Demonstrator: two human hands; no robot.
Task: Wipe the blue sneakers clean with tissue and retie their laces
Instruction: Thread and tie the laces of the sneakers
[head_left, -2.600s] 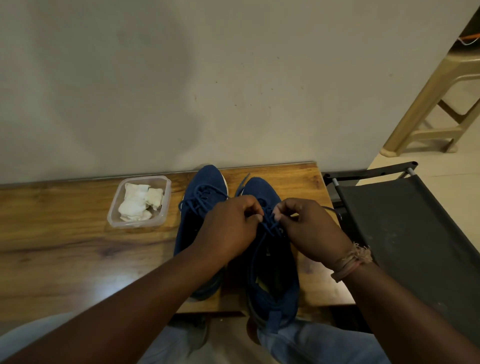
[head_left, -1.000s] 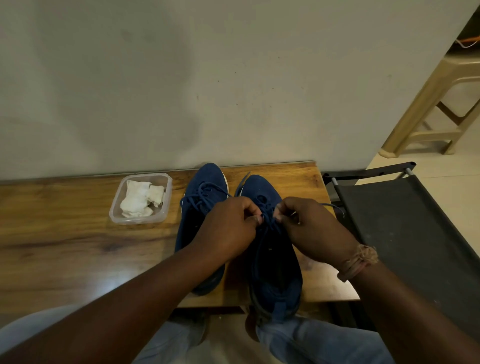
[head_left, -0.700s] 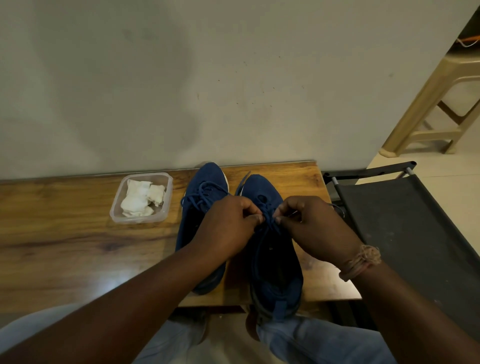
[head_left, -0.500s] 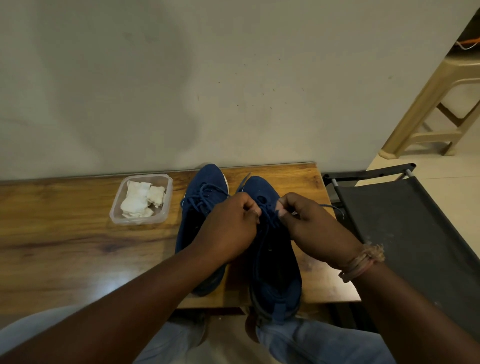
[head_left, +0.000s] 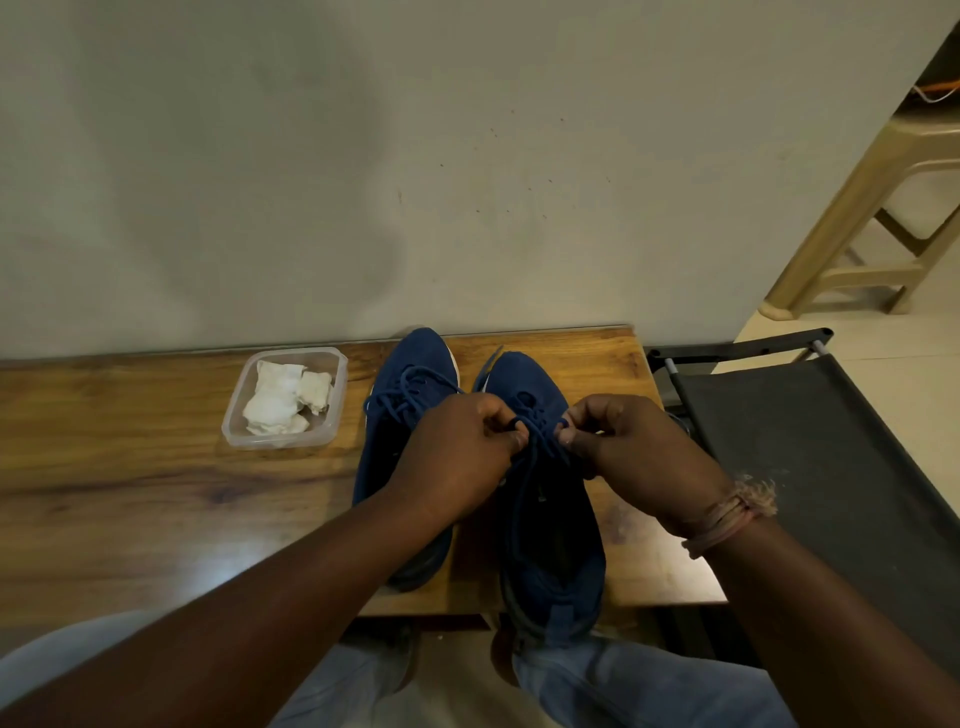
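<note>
Two blue sneakers stand side by side on a wooden table (head_left: 130, 499), toes toward the wall. The left sneaker (head_left: 400, 410) has its laces tied loosely. Over the right sneaker (head_left: 556, 540), my left hand (head_left: 457, 462) pinches a blue lace (head_left: 535, 441) between thumb and fingers. My right hand (head_left: 628, 457) pinches the other strand of the same lace, close to the left hand. The knot itself is mostly hidden by my fingers. A clear plastic tub (head_left: 239, 431) to the left of the shoes holds crumpled white tissue (head_left: 283, 400).
The table's back edge meets a plain wall. A black folding stand (head_left: 810, 441) sits right of the table. A beige plastic stool (head_left: 872, 218) stands on the floor at far right. My jeans-clad knees (head_left: 639, 686) are under the table's front edge.
Both hands have stayed over the right sneaker's laces, working them with small finger shifts. The hands are slightly closer together than before. The shoes and tub have not moved.
</note>
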